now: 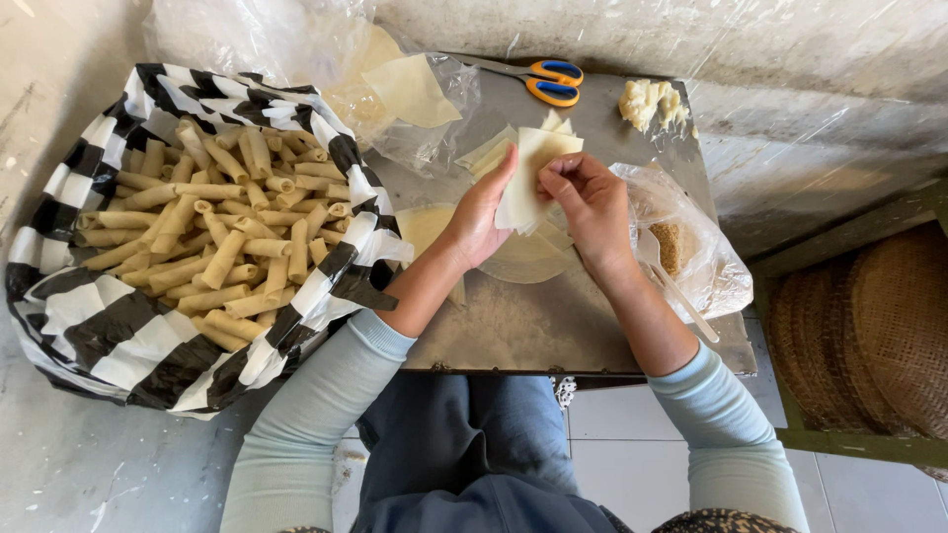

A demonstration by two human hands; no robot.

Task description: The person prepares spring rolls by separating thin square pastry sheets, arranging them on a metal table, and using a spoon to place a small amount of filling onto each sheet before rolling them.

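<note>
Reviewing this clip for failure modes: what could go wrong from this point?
1. The thin wrapper sheet, pinched between left hand and right hand, may tear or peel off doubled.
2. The spoon sticks out of the filling bag at the table edge; the right forearm could knock it off.

Pale blue-green long sleeves pushed up the forearms, dark blue trousers.
</note>
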